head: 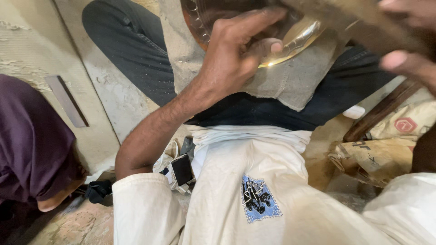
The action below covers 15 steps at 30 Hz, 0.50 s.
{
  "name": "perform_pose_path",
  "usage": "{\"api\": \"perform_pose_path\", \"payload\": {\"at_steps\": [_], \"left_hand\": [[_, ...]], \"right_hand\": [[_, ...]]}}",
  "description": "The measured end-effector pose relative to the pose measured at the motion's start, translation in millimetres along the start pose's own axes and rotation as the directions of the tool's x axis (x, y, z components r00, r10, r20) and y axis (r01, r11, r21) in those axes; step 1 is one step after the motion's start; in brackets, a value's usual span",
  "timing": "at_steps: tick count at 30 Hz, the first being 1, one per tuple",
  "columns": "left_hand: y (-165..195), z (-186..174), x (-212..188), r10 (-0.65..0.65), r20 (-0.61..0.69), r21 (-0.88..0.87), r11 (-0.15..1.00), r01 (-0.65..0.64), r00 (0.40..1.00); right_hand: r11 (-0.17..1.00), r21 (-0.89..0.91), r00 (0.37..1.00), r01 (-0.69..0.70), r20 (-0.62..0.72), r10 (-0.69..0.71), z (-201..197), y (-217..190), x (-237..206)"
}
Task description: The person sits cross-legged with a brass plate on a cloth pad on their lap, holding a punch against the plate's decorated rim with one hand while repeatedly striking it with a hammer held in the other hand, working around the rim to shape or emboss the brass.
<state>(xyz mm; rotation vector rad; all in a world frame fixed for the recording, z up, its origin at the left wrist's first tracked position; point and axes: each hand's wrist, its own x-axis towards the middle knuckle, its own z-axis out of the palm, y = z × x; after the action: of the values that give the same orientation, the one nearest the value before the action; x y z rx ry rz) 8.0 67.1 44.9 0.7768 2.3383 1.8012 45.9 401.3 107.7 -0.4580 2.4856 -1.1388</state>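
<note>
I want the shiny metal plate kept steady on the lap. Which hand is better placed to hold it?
The left hand: its grip is already on the metal plate. The right hand sits at the frame edge on a brown tool.

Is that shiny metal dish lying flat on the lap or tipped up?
Tipped. The metal dish leans on the grey cloth over the lap, its rim gripped by the left hand; the right hand holds its far side.
</note>
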Motion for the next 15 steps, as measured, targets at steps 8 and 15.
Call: {"api": "perform_pose_path", "payload": {"at_steps": [8,15], "left_hand": [[1.6,0.2,-0.2,-0.035,0.017,-0.106,0.994,0.037,0.999],[4.8,-1.1,2.1,-0.035,0.042,-0.08,0.996,0.038,0.999]], "right_hand": [[0.97,0.203,0.991,-0.136,0.015,0.136,0.8,25.4,-8.6],[0.976,0.167,0.989,-0.143,0.043,0.138,5.2,45.7,-11.2]]}}
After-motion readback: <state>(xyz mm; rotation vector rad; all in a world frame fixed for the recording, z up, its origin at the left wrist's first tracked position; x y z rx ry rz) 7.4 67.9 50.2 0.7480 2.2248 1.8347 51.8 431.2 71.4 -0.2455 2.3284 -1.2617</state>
